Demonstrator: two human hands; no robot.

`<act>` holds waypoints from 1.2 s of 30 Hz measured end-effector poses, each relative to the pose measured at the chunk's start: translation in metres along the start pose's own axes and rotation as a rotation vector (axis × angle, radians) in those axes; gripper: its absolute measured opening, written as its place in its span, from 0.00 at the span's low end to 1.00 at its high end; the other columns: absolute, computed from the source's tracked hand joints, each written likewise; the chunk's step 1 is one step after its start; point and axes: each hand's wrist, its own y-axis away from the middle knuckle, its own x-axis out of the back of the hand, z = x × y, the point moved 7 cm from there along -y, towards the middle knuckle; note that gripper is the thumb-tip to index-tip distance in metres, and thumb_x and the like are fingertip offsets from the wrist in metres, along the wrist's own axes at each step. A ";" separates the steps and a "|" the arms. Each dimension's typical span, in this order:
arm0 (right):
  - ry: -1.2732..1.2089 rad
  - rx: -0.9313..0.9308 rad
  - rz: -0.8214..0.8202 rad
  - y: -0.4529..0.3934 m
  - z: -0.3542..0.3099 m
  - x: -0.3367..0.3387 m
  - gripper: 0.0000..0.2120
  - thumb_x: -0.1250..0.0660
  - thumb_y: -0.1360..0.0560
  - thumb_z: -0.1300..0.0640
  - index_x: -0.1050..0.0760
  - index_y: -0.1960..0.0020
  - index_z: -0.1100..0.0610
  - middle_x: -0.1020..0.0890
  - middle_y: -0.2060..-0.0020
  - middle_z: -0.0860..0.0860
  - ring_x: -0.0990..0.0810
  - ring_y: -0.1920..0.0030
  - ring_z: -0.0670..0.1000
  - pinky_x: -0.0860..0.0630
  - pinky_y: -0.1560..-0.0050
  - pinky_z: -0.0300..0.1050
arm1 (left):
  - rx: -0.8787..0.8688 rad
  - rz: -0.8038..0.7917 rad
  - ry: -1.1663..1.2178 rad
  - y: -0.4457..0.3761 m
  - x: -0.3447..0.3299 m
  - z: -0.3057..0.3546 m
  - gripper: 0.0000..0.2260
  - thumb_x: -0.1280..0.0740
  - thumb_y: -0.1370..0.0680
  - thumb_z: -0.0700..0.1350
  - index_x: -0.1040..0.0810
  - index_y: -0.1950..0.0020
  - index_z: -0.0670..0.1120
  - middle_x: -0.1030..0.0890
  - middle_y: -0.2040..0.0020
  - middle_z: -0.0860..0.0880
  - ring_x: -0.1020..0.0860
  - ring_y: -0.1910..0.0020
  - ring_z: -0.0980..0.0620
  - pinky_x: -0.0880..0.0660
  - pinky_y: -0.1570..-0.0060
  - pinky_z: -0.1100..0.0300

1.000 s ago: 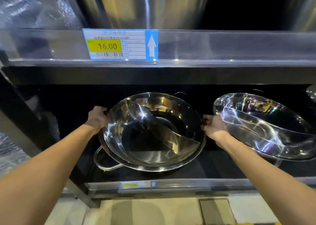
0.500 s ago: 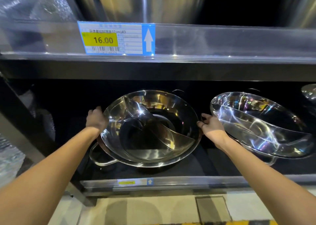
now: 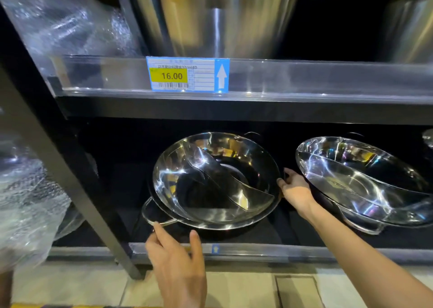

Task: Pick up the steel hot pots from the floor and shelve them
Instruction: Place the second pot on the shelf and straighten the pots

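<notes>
You were seating the hot pot (image 3: 218,181) on the bottom shelf (image 3: 257,249) near its front edge — right hand (image 3: 295,190) gripped its rim, left hand (image 3: 178,265) open, fingertips at the handle (image 3: 154,216). Next: straighten, release.

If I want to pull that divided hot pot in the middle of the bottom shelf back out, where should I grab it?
Probably by the wire loop handle at the front-left of the middle hot pot, coming from the front and below the rim. It juts toward the shelf edge, right by the left hand; the right hand can steady the opposite rim.
</notes>
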 end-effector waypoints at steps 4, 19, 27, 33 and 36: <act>-0.005 0.017 0.007 0.006 -0.001 0.000 0.24 0.39 0.23 0.62 0.40 0.28 0.59 0.26 0.36 0.63 0.27 0.36 0.61 0.32 0.32 0.52 | 0.060 -0.126 0.115 -0.001 -0.025 0.005 0.35 0.40 0.22 0.47 0.60 0.26 0.38 0.39 0.34 0.39 0.30 0.46 0.47 0.32 0.42 0.55; -0.203 0.003 0.036 0.043 -0.001 0.003 0.22 0.36 0.25 0.67 0.35 0.32 0.64 0.19 0.57 0.61 0.23 0.63 0.50 0.24 0.55 0.44 | 0.006 -0.110 0.063 -0.066 -0.020 -0.002 0.26 0.43 0.21 0.40 0.51 0.27 0.34 0.33 0.35 0.33 0.27 0.45 0.38 0.33 0.35 0.42; -0.333 -0.037 -0.032 0.077 0.010 -0.020 0.24 0.35 0.25 0.62 0.37 0.31 0.60 0.17 0.69 0.53 0.20 0.70 0.48 0.20 0.57 0.45 | 0.028 -0.157 0.047 -0.126 0.006 -0.020 0.21 0.45 0.20 0.42 0.41 0.28 0.42 0.29 0.34 0.35 0.28 0.37 0.35 0.34 0.33 0.41; -0.332 -0.026 -0.037 0.045 0.002 -0.017 0.32 0.36 0.25 0.61 0.48 0.26 0.58 0.24 0.67 0.51 0.22 0.64 0.48 0.22 0.60 0.42 | -0.005 -0.172 0.074 -0.123 0.010 -0.017 0.22 0.42 0.21 0.40 0.41 0.28 0.42 0.31 0.33 0.39 0.28 0.38 0.38 0.33 0.33 0.43; -0.329 -0.031 -0.021 0.033 0.006 -0.012 0.34 0.36 0.25 0.64 0.50 0.25 0.56 0.23 0.68 0.52 0.24 0.64 0.49 0.23 0.55 0.47 | 0.033 -0.235 0.128 -0.133 0.007 -0.016 0.24 0.42 0.21 0.40 0.45 0.26 0.45 0.30 0.32 0.39 0.28 0.36 0.40 0.34 0.32 0.44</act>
